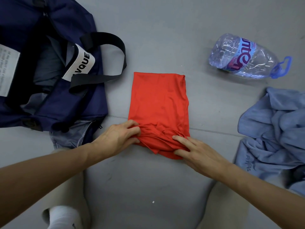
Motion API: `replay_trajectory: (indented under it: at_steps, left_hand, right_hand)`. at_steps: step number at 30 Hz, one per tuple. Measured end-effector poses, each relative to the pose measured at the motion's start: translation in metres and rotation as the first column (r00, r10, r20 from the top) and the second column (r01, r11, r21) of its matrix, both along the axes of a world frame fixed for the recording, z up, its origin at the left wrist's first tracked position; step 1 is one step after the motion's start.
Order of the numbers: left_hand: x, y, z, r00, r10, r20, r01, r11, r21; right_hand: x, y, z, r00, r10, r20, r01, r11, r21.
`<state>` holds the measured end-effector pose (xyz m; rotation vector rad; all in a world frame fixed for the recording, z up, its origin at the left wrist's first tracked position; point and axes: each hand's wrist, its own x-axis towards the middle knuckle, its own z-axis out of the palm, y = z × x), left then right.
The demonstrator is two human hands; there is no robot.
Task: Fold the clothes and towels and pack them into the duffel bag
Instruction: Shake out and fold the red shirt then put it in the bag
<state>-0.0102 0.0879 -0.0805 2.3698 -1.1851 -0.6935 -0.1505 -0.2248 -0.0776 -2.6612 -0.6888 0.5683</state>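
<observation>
A red garment [159,100] lies folded into a long rectangle on the grey floor in the middle. Its near end is bunched up. My left hand [118,138] grips that bunched edge at the left corner, fingers curled into the cloth. My right hand [196,152] pinches the folds at the right corner between thumb and fingers. A navy duffel bag [69,103] stands open at the left, with black handles and grey cloth inside. A crumpled blue towel [274,138] lies at the right.
A large clear plastic water bottle [244,57] with a blue handle lies on its side at the back right. A grey piece of cloth [71,138] sticks out below the bag. My white sock [62,217] shows at the bottom left.
</observation>
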Motion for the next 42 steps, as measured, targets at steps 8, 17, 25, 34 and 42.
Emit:
replay_trajectory:
  at_steps: [8,17,25,34,42]
  left_hand:
    - [0.006,-0.001,-0.001,0.993,0.109,-0.045,-0.110,0.994,-0.012]
    - [0.009,-0.003,-0.002,0.984,0.149,-0.100,-0.150,0.989,-0.004]
    - [0.021,-0.004,0.002,0.981,0.184,-0.068,-0.182,0.983,0.030]
    - [0.025,-0.022,0.010,0.957,0.242,0.163,-0.266,0.952,0.152]
    - [0.023,-0.006,-0.004,0.872,-0.252,0.419,0.227,0.968,0.108]
  right_hand:
    - [0.010,-0.010,0.005,0.996,-0.001,-0.087,0.004,0.999,0.032]
    - [0.025,0.005,0.017,0.900,-0.422,-0.112,0.436,0.873,0.219]
    - [0.036,0.017,0.009,0.597,-0.784,-0.169,0.802,0.578,0.150]
    - [0.041,0.005,0.004,0.677,-0.735,-0.034,0.735,0.677,0.014]
    - [0.020,-0.001,-0.013,0.932,-0.143,0.333,0.167,0.985,-0.045]
